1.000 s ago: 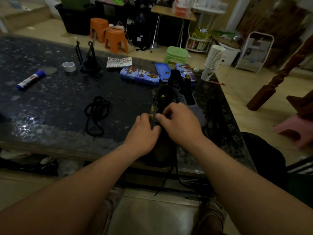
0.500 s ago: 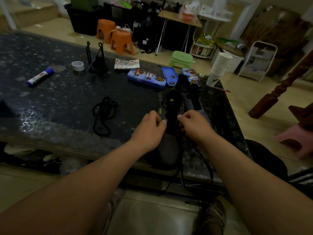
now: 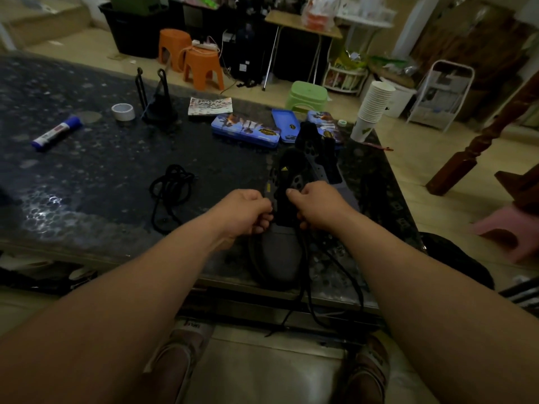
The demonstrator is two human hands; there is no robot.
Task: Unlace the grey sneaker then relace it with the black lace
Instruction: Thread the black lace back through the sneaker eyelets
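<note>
— Hands?
— Both curled at centre frame, a little apart, flanking the tongue of the grey sneaker (image 3: 277, 258); right hand (image 3: 318, 208) clamped on the black lace (image 3: 304, 258), with strands hanging past the table (image 3: 87, 176) edge toward lower centre; left hand (image 3: 245, 212) fisted against the sneaker's left side; contents of that fist impossible to tell.
— Hard to make out?
— Eyelets and lacing lost in shadow; sneaker's middle covered by both hands; grey toe at the table's near edge, pointing down-frame.
— Around?
— Loose coil of dark cord (image 3: 170, 191) left of centre; blue tins (image 3: 246, 130) and stacked paper cups (image 3: 374, 103) above the sneaker; marker (image 3: 57, 132) and tape roll (image 3: 123, 111) upper left; orange stools (image 3: 201, 68) beyond.
</note>
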